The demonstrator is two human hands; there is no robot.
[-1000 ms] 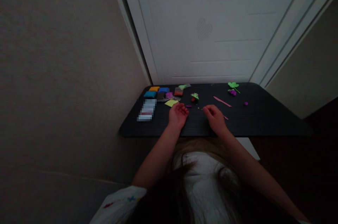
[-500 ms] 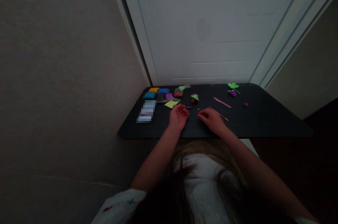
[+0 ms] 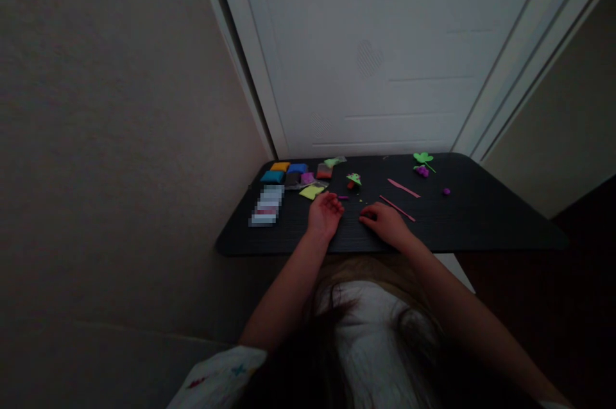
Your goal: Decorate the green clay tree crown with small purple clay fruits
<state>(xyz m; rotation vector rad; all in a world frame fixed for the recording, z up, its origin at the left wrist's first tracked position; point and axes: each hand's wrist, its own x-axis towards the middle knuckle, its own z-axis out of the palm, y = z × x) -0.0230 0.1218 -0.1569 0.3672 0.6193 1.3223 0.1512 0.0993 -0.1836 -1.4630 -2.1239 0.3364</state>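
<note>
My left hand rests palm up at the table's front, its fingers loosely curled and apart with nothing visible in them. Just beyond its fingertips lies a small purple stick. To the right, my right hand is palm down, with a gap between thumb and bent fingers. I see nothing between them. Beside it lies a thin pink modelling tool, and behind that a pink plastic knife. A small clay mushroom with a spotted green cap and red stem stands beyond both hands. Tiny yellow crumbs lie before it.
On the dark table, several coloured clay packs and a yellow piece sit at left, behind a blurred-out pale object. Toward the right are a green clover shape, a purple clump and a purple ball. A white door stands behind.
My right hand's thumb and fingers have parted a little and dropped slightly toward the table. My left hand stays where it was. The view has shifted slightly.
</note>
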